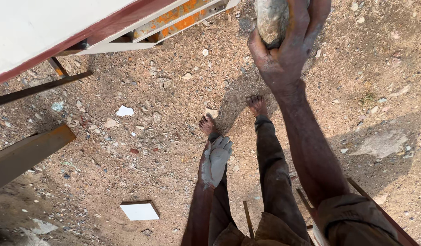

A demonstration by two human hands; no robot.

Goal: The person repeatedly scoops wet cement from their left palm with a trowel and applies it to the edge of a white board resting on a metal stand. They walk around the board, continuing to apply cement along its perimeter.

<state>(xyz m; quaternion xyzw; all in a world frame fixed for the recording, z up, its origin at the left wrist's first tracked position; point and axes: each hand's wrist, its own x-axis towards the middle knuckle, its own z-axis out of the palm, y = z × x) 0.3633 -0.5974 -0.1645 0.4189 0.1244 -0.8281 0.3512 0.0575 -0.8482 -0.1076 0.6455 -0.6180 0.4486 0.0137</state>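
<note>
The right hand (pixel 283 54) has its grip clamped around a rough grey stone (pixel 270 18), raised high above the bare feet (pixel 256 105). The left hand (pixel 216 160), coated in grey mortar, hangs open and empty beside the left leg. The stone looks lifted but not yet placed anywhere. It is lumpy, dusty, pale-streaked. A white tile (pixel 139 210) lies on the dirt ground (pixel 174 136) left of the feet.
</note>
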